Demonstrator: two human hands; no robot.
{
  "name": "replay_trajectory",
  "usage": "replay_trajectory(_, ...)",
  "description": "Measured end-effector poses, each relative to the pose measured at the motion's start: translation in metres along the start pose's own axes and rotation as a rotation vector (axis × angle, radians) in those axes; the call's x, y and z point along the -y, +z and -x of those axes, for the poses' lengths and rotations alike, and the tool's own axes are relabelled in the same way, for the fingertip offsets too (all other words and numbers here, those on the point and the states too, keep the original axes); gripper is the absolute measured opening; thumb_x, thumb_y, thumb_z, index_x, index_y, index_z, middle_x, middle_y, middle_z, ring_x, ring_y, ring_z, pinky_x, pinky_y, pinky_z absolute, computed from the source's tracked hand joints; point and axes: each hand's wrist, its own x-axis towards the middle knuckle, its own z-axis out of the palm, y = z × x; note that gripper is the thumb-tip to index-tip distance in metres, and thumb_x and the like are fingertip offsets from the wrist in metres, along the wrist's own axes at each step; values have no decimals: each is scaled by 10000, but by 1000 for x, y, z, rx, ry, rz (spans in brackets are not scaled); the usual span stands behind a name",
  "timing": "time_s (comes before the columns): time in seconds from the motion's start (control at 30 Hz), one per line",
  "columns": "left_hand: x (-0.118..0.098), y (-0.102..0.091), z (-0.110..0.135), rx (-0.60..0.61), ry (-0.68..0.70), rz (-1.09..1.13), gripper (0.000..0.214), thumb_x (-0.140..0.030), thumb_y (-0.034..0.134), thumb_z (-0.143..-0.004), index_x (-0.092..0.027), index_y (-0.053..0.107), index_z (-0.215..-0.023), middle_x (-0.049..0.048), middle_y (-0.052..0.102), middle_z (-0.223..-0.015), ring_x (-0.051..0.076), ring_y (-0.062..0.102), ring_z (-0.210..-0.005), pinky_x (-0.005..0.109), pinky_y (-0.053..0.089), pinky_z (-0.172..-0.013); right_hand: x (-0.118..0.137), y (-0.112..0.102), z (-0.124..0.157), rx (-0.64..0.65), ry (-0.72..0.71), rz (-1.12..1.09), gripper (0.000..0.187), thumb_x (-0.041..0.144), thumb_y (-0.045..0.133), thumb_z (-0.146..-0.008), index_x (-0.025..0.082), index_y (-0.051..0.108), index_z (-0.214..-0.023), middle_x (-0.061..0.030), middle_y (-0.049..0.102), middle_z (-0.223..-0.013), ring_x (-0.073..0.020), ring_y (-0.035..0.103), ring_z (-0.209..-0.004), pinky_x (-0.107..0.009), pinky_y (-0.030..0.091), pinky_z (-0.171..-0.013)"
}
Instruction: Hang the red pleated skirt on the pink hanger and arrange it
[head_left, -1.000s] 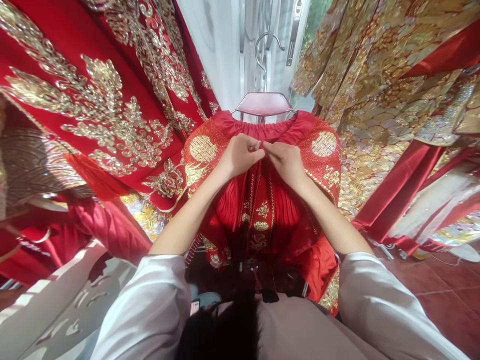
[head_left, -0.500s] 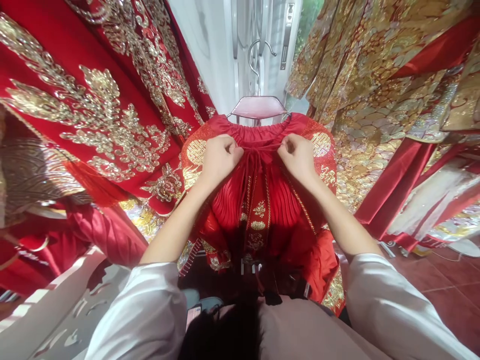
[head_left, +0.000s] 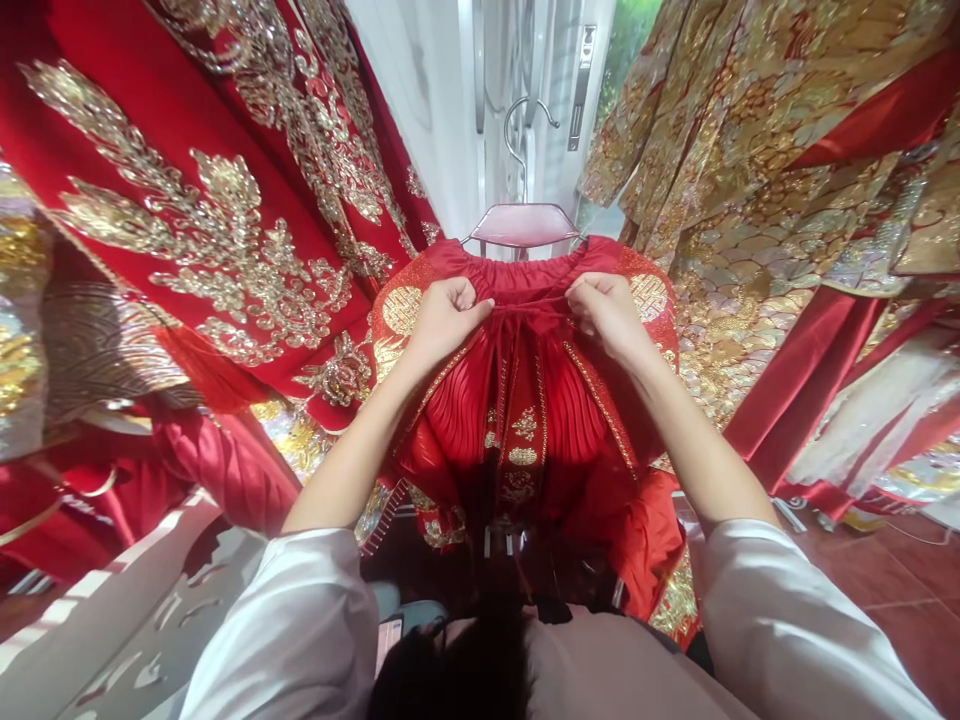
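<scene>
A red pleated skirt (head_left: 581, 400) with gold embroidery hangs before me from a hanger (head_left: 523, 226) with a metal hook. My left hand (head_left: 448, 318) is closed at the left of its gathered waist, thumb pressed towards the fingers on the red fabric. On the right side, my right hand (head_left: 611, 315) pinches the waist in the same way. A thin red tie (head_left: 529, 306) stretches across between the two hands, with loose ends hanging down the middle. My fingertips partly cover where the tie meets the cloth.
A red robe (head_left: 97, 230) with silver-gold embroidery hangs close on the left. Gold patterned garments (head_left: 739, 250) fill the right side. Behind the hanger is a white door (head_left: 555, 110) with a metal lock. A white carved panel (head_left: 142, 610) stands at lower left, over a red tiled floor (head_left: 900, 580).
The tie now runs straighter across between my hands, and the bunched loop at the middle has flattened. My right-hand fingers have shifted slightly. The whole view has moved a little.
</scene>
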Motion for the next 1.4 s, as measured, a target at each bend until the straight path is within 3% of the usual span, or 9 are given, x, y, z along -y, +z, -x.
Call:
replay_trajectory(0.17,1,-7,-1,52,47,50,296,-238,625,-693,-192,350,-593,-61,360,-516,69,293,-470,210,217,-472,-4,-8,-5,-46,-174,299,376,237,672,-709,176,364,-502,59,340,-477,-47,280,-469,-224,212,-486)
replay_trajectory(0.33,1,-9,1,39,73,-203,267,-209,612,-706,-182,377,-583,-43,402,-553,82,335,-515,228,260,-521,-9,-14,-8,-76,-186,479,364,291,710,-685,166,421,-503,46,413,-472,-54,316,-473,-226,244,-501)
replay_trajectory(0.77,-5,-18,9,107,111,-324,269,-270,591,-754,-177,414,-575,-38,449,-546,86,384,-506,239,309,-518,-13,-26,-3,-71,-261,437,344,286,704,-693,161,458,-487,42,429,-461,-59,342,-453,-221,275,-476)
replay_trajectory(0.87,-11,-37,3,24,239,-360,173,-348,573,-795,-184,552,-746,2,611,-730,124,532,-641,269,420,-607,-14,-44,-1,-180,-384,424,186,327,649,-756,167,618,-666,-17,616,-643,-107,508,-550,-245,391,-535)
replay_trajectory(0.97,-12,-60,-19,-34,344,-439,300,-435,572,-808,-218,586,-1016,39,644,-1043,182,582,-926,324,463,-784,-15,-78,-5,-335,-499,536,264,424,616,-789,216,675,-941,-70,681,-999,-186,617,-825,-319,480,-702)
replay_trajectory(1.03,-6,-68,-38,106,310,-502,382,-489,563,-808,-199,583,-1056,56,640,-1045,210,577,-952,350,457,-811,-19,-100,-12,-290,-505,654,373,520,632,-756,233,669,-991,-71,670,-1060,-232,606,-953,-365,480,-790)
replay_trajectory(1.13,9,-67,-57,284,187,-499,407,-551,494,-831,-157,588,-794,37,591,-726,181,559,-705,334,452,-695,-31,-121,-24,-112,-416,664,497,672,518,-772,200,662,-824,-63,672,-842,-239,613,-885,-373,478,-782)
replay_trajectory(1.3,31,-62,-63,34,25,-174,514,-616,493,-811,-188,406,-540,-12,368,-501,119,413,-493,292,401,-543,-54,-125,-41,-176,-212,335,659,851,450,-647,211,417,-494,-30,485,-510,-168,512,-556,-326,441,-549)
replay_trajectory(1.4,41,-71,-62,110,-174,32,517,-660,484,-796,-184,511,-596,15,464,-525,145,500,-511,310,452,-554,-61,-125,-45,-93,-74,165,655,869,521,-554,215,485,-543,-42,555,-541,-194,561,-580,-343,464,-549)
